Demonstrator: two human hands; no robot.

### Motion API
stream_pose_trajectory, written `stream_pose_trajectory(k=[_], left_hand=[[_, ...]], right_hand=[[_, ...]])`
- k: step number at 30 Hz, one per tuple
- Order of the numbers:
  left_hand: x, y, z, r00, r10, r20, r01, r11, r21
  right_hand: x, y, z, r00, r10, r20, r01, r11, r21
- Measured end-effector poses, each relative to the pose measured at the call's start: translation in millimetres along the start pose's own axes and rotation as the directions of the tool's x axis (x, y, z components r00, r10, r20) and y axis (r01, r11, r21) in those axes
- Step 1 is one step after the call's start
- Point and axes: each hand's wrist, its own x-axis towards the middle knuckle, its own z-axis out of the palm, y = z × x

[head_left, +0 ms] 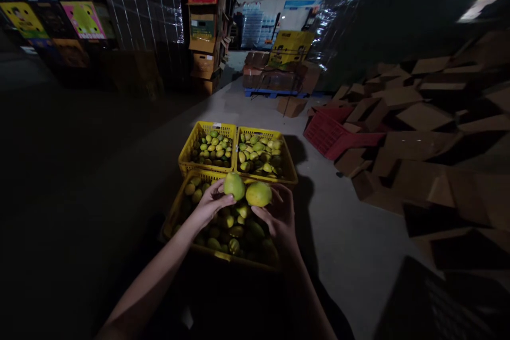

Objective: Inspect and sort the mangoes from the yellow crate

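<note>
Holding, qty 2 fruits, one per hand, both above the front crate (223, 256), near its far edge.

Item 1: green fruit (234, 186), roundish, in L hand (210, 204); thumb across its lower front, fingers curled round the side & back, pinching it.

Item 2: yellow-green fruit (258, 194), lying sideways, in R hand (282, 215); thumb at its lower L, fingers at its R side, pinching it. Just beside item 1; can't tell if the two touch.

Item 3: front crate, yellow plastic, w/ loose green & yellow fruits (229, 221) inside; partly shaded, partly hidden by hands & forearms.

Item 4: back-left crate (205, 167), yellow, slatted, w/ smaller-looking yellow & green fruits.

Item 5: back-right crate (292, 170), yellow, side by side w/ item 4, holding similar fruits.

Surroundings: grey concrete floor (334, 234), dim light. R side: big heap of cardboard boxes (424, 170), several open, w/ red crate (329, 135) tilted at its near-L edge. Bkgd ctr: blue pallet (274, 93) w/ cartons, yellow box (290, 47) on top. L of that: tall column of boxes (204, 64), mixed colours. Far L: printed cartons (84, 20), stacked, detail too dark to read.
</note>
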Motion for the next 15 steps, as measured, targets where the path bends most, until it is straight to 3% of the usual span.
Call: stream_pose_trajectory(k=[3,7,11,15], left_hand=[[-0.2,2.2,-2.6,0.994,-0.105,-0.011,0.102,0.983,-0.154],[1.8,5.1,-4.7,0.98,-0.182,0.084,0.2,0.916,-0.348],[3.1,7.6,-4.4,0.963,-0.203,0.175,0.258,0.879,-0.402],[3.2,9.0,-4.1,0.96,-0.23,0.159,0.277,0.866,-0.416]], right_hand=[[0.7,0.1,0.1,0.999,0.052,0.007,-0.052,0.992,0.118],[2.8,2.1,-1.1,0.978,0.173,0.113,-0.199,0.934,0.298],[6.9,7.3,-1.3,0.947,0.268,0.177,-0.319,0.846,0.427],[10.7,13.7,-4.3,0.934,0.3,0.192,-0.355,0.821,0.446]])
